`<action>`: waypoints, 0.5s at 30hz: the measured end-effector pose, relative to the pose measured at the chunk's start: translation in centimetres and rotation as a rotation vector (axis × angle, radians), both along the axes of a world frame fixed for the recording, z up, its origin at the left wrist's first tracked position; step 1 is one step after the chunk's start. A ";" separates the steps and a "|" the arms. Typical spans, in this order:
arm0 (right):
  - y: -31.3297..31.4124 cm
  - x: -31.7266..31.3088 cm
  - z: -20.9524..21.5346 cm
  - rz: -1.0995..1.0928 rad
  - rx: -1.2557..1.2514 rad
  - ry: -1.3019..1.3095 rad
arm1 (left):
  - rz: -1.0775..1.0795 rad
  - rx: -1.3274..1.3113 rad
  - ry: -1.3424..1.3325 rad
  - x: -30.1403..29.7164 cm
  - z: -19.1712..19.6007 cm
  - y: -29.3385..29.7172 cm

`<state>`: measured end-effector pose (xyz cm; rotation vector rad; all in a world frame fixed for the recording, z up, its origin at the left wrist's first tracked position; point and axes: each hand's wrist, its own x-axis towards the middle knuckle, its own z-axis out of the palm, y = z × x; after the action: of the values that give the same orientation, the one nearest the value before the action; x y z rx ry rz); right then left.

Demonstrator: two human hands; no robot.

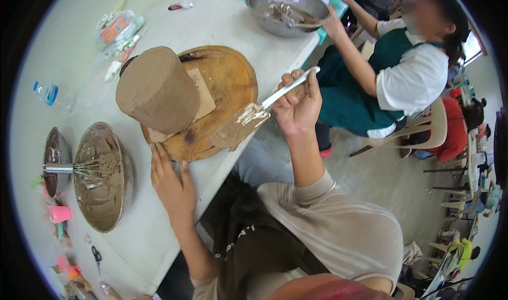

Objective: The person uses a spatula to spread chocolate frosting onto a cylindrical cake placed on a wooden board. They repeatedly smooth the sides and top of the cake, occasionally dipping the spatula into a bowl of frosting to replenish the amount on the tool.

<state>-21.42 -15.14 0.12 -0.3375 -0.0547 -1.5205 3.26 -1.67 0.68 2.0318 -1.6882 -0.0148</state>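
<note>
A tall round cake (156, 91) coated in smooth brown frosting sits on a square tan cake board (205, 96), on top of a round wooden board (238, 77). My left hand (174, 186) rests at the near edge of the wooden board, its fingers apart and holding nothing. Raised right of the cake, my right hand (299, 101) grips the white handle of a spatula (241, 126). Brown frosting smears its blade, which hangs over the board's near right edge, apart from the cake.
Left of the cake stand a metal bowl (125, 194) of brown frosting with a whisk (61, 167) and a smaller bowl (52, 141). A water bottle (52, 94), scissors (96, 256) and a pink cup (60, 213) lie around. A co-worker (365, 72) sits beside a large metal bowl (286, 27).
</note>
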 end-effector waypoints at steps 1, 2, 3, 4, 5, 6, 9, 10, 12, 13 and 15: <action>0.0 -0.2 0.9 0.039 -0.008 -0.029 | 0.006 -0.008 0.003 0.2 -0.3 0.0; 0.5 -0.1 1.8 0.008 -0.018 -0.075 | 0.010 -0.011 0.015 0.0 -0.4 -0.1; 0.2 -0.5 2.0 0.022 -0.121 -0.111 | 0.013 -0.006 0.015 0.1 -0.2 0.1; 0.1 -1.0 2.3 -0.017 -0.114 -0.136 | 0.016 0.001 0.015 0.2 -0.1 0.1; 0.1 -1.3 2.7 -0.056 -0.107 -0.161 | 0.020 -0.005 0.019 0.1 0.0 0.1; 0.0 -1.5 2.8 -0.045 -0.129 -0.167 | 0.022 -0.005 0.015 0.2 0.1 0.1; -0.1 -1.7 2.3 0.004 -0.171 -0.172 | 0.033 -0.004 0.041 0.1 0.3 0.3; 0.2 -1.5 2.1 0.032 -0.169 -0.165 | 0.037 0.000 0.051 0.1 0.4 0.3; 0.6 -1.2 1.7 0.056 -0.123 -0.154 | 0.028 -0.018 0.059 0.1 0.3 0.2; 0.6 -1.1 1.6 0.096 -0.097 -0.181 | 0.024 -0.028 0.064 0.1 0.2 0.2; 0.7 -0.7 1.5 0.175 -0.042 -0.235 | 0.023 -0.028 0.064 0.2 0.2 0.5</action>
<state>-22.12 -14.42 1.60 -0.1806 -0.2953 -1.3803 3.41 -1.21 0.84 2.0090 -1.6169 -0.0479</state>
